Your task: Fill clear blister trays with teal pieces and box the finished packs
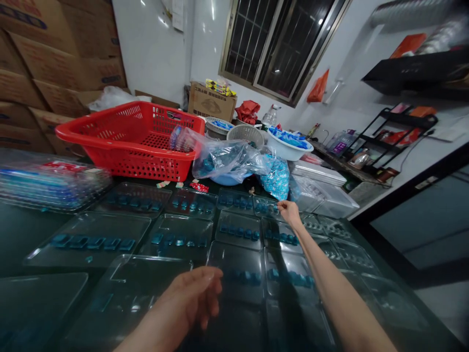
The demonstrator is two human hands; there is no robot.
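Observation:
My right hand [289,213] reaches far forward, with its fingertips pinched together at the right end of a clear plastic tray [262,201] in the back row. What it pinches, if anything, is too small to make out. Closer to me, my left hand [185,300] hovers over the trays with its fingers curled in; their contents are hidden. Beneath and around both hands lie rows of clear trays, many with a line of small teal blocks. One such tray [183,224] is beyond my left hand, and some teal blocks [240,231] sit in another.
A red basket [146,155] stands at the back left, beside stacked clear packages [47,188]. Behind the trays are a plastic bag [230,159], a bag of blue pieces [275,178] and a white basin [287,146]. Silvery boxes [322,193] lie right; cartons [58,58] rise left.

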